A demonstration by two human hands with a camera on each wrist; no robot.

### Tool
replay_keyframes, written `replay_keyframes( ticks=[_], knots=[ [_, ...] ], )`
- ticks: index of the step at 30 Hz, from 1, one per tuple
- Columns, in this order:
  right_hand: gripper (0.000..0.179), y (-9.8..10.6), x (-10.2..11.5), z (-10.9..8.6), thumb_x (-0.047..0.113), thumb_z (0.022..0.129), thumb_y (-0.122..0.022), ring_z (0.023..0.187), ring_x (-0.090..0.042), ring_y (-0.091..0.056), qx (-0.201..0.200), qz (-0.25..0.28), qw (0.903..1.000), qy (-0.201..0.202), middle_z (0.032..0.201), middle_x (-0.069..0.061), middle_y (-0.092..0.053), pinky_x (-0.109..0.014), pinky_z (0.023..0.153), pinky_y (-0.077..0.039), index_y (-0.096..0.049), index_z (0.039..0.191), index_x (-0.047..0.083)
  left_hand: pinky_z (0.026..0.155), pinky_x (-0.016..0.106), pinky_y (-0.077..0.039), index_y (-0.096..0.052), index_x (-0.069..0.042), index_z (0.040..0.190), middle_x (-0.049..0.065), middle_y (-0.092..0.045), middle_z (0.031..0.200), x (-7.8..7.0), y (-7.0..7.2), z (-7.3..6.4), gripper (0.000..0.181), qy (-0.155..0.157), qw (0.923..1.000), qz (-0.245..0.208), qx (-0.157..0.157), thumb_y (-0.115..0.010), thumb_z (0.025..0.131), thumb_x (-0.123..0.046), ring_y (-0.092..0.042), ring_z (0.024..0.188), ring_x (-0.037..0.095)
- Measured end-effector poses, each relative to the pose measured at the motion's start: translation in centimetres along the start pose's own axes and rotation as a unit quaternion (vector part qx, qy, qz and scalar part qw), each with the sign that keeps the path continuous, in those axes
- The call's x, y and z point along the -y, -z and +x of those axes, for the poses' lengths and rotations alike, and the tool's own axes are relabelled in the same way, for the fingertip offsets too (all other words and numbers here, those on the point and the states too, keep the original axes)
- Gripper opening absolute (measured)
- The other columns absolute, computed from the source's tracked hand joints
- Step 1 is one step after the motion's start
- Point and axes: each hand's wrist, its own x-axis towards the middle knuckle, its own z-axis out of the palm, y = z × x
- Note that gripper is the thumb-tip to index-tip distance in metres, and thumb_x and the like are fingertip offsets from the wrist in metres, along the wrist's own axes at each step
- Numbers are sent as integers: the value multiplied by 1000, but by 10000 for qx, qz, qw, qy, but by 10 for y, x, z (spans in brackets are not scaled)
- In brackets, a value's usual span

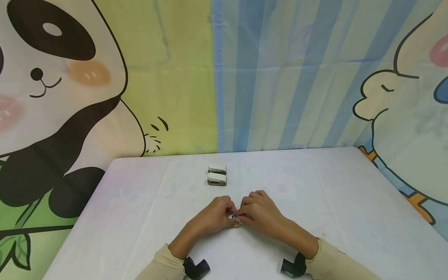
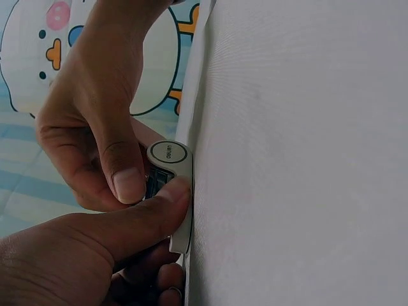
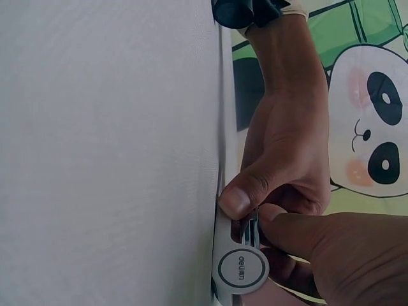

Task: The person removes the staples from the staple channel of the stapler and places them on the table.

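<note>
Both hands meet over the near middle of the table around a small off-white stapler [image 2: 182, 217] with a round, lettered end. My left hand [image 1: 217, 214] grips its body, the thumb pressed along the side. From the other side, my right hand [image 1: 260, 213] pinches at the stapler's metal inner part [image 3: 250, 231], its thumb and forefinger close by the left thumb. In the right wrist view the round end [image 3: 241, 268] faces the camera. Fingers cover much of the stapler in the head view.
Two more white-and-grey staplers [image 1: 217, 179] lie side by side farther back on the white-covered table [image 1: 315, 186]. A printed cloth with a panda [image 1: 70, 116] and stripes hangs behind the table. Black wrist devices [image 1: 196, 268] sit at the sleeve cuffs.
</note>
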Motion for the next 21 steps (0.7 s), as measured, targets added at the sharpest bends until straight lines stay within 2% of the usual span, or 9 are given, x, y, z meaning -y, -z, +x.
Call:
replay_keyframes(
  ticks=[8, 13, 21],
  knots=[
    [17, 0, 3, 3, 31, 75, -84, 80, -10, -55, -77, -20, 9997, -249, 85, 12, -63, -41, 88, -40, -75, 88, 23, 60, 22, -42, -67, -13, 80, -5, -51, 74, 0, 0, 0, 21, -23, 9999, 61, -80, -86, 73, -13, -47, 68, 6],
    [15, 0, 4, 3, 26, 75, -85, 86, -13, -58, -122, -242, 9996, 85, 87, 11, -66, -44, 93, -38, -77, 87, 23, 60, 23, -42, -67, -12, 80, -4, -52, 74, -1, 0, 0, 21, -10, 10000, 58, -43, -86, 73, -13, -47, 68, 6],
    [13, 2, 3, 4, 21, 76, -84, 83, -13, -56, -93, -492, 9979, 413, 87, 9, -67, -42, 95, -38, -78, 88, 21, 61, 23, -43, -68, -12, 80, -5, -53, 75, -1, 1, 0, 20, -14, 10000, 27, -24, -86, 73, -14, -48, 68, 6]
  ],
)
